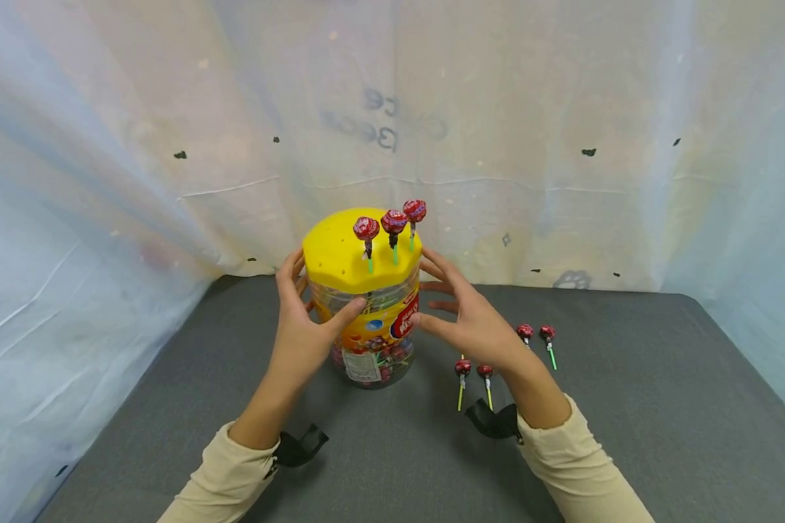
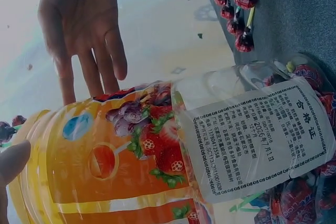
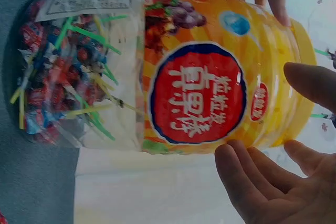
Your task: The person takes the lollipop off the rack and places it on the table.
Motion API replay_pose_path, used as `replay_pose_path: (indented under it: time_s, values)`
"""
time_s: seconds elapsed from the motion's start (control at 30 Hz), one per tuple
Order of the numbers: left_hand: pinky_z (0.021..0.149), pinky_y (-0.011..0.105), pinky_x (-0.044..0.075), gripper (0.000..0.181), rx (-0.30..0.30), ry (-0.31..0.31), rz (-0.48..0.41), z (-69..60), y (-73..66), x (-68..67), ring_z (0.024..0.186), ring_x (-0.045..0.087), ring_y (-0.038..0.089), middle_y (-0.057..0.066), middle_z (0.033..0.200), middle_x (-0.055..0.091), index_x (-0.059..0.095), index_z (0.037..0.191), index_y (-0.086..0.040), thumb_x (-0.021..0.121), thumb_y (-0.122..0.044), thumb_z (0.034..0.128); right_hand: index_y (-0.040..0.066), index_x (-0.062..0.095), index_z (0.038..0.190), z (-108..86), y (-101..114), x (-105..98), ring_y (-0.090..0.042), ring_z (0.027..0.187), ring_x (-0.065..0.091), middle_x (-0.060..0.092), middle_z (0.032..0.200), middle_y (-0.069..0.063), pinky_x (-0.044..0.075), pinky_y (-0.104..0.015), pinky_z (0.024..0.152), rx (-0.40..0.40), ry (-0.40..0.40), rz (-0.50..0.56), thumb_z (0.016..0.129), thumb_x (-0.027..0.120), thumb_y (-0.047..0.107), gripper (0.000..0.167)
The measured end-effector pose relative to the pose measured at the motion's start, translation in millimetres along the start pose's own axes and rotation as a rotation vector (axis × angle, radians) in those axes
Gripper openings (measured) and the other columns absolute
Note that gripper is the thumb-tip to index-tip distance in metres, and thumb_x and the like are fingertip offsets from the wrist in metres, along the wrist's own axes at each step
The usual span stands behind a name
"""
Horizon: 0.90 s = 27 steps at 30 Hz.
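A clear plastic candy jar (image 1: 374, 330) with a yellow lid (image 1: 333, 250) and a bright fruit label stands upright on the table. Three red-wrapped lollipops (image 1: 394, 221) stick up from the lid on green sticks. My left hand (image 1: 301, 338) holds the jar's left side, thumb across the front. On the opposite side, my right hand (image 1: 474, 323) curves round the jar, its fingers partly behind it. In the right wrist view, the thumb (image 3: 312, 85) and fingers (image 3: 252, 177) frame the jar near its lid. More wrapped lollipops (image 3: 58, 77) lie inside at the bottom.
Several loose lollipops (image 1: 463, 369) lie on the dark grey table (image 1: 392, 465), right of the jar and partly behind my right forearm. A pale curtain (image 1: 497, 109) hangs behind the table and along its sides. Black straps (image 1: 301, 444) hang from both wrists.
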<state>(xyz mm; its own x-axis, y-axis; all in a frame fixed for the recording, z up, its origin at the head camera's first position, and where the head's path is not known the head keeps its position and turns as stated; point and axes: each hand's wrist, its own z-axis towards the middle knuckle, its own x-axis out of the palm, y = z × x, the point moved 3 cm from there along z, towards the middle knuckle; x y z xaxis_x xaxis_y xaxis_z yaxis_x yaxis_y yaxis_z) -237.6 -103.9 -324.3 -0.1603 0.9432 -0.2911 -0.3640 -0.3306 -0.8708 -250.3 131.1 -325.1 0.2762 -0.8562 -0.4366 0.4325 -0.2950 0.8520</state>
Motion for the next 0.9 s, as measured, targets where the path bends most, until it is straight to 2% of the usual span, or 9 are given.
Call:
replay_pose_path:
  time_s: [0.1, 0.2, 0.3, 0.4, 0.57, 0.77, 0.9]
  values:
    - [0.117, 0.061, 0.026, 0.098, -0.016, -0.001, 0.011, -0.1, 1.5, 0.2, 0.151, 0.019, 0.028, 0.002, 0.163, 0.010, 0.008, 0.156, -0.029, 0.078, -0.027, 0.0875, 0.036, 0.020, 0.157, 3.0, 1, -4, -0.029, 0.139, 0.047, 0.032, 0.161, -0.002, 0.041, -0.053, 0.112, -0.010, -0.034, -0.009, 0.096, 0.068, 0.022, 0.079]
    - [0.117, 0.059, 0.027, 0.098, -0.038, 0.000, 0.010, 0.4, 3.8, -0.1, 0.151, 0.019, 0.027, 0.001, 0.163, 0.010, 0.008, 0.155, -0.030, 0.078, -0.029, 0.0870, 0.030, 0.024, 0.157, 7.5, 7, -11, -0.028, 0.136, 0.050, 0.041, 0.156, -0.005, 0.045, -0.052, 0.109, -0.057, -0.123, -0.057, 0.096, 0.067, 0.021, 0.075]
    - [0.117, 0.059, 0.028, 0.099, -0.046, 0.011, 0.014, 1.4, 5.0, 0.8, 0.151, 0.018, 0.027, 0.000, 0.164, 0.009, 0.007, 0.155, -0.030, 0.078, -0.031, 0.0871, 0.030, 0.026, 0.155, 13.0, 19, -19, -0.026, 0.129, 0.054, 0.049, 0.148, -0.007, 0.048, -0.049, 0.105, -0.132, -0.232, -0.116, 0.096, 0.068, 0.020, 0.073]
    - [0.116, 0.060, 0.028, 0.099, -0.037, 0.020, 0.018, 2.6, 4.6, 2.6, 0.152, 0.018, 0.028, 0.001, 0.164, 0.009, 0.006, 0.156, -0.030, 0.078, -0.032, 0.0874, 0.034, 0.029, 0.154, 19.3, 33, -25, -0.025, 0.121, 0.059, 0.055, 0.140, -0.007, 0.050, -0.047, 0.101, -0.201, -0.294, -0.168, 0.095, 0.068, 0.021, 0.072]
    - [0.116, 0.060, 0.028, 0.098, -0.031, 0.020, 0.017, 2.7, 4.3, 4.3, 0.151, 0.018, 0.029, 0.001, 0.164, 0.009, 0.007, 0.156, -0.029, 0.077, -0.032, 0.0875, 0.033, 0.036, 0.150, 30.0, 44, -28, -0.022, 0.112, 0.064, 0.064, 0.126, -0.007, 0.053, -0.042, 0.095, -0.267, -0.320, -0.255, 0.095, 0.068, 0.020, 0.065]
    - [0.117, 0.060, 0.028, 0.099, -0.038, 0.025, 0.027, 3.6, 5.3, 4.7, 0.151, 0.018, 0.029, 0.001, 0.164, 0.009, 0.006, 0.156, -0.029, 0.077, -0.032, 0.0875, 0.025, 0.042, 0.147, 35.4, 40, -27, -0.021, 0.101, 0.067, 0.070, 0.108, -0.009, 0.056, -0.040, 0.089, -0.321, -0.358, -0.269, 0.094, 0.069, 0.015, 0.060]
    - [0.117, 0.059, 0.029, 0.100, -0.043, 0.020, 0.038, 4.6, 6.4, 4.6, 0.151, 0.018, 0.029, 0.002, 0.164, 0.009, 0.006, 0.156, -0.029, 0.078, -0.032, 0.0871, 0.024, 0.043, 0.145, 37.7, 39, -26, -0.020, 0.097, 0.068, 0.070, 0.102, -0.008, 0.057, -0.039, 0.085, -0.339, -0.387, -0.285, 0.093, 0.071, 0.015, 0.059]
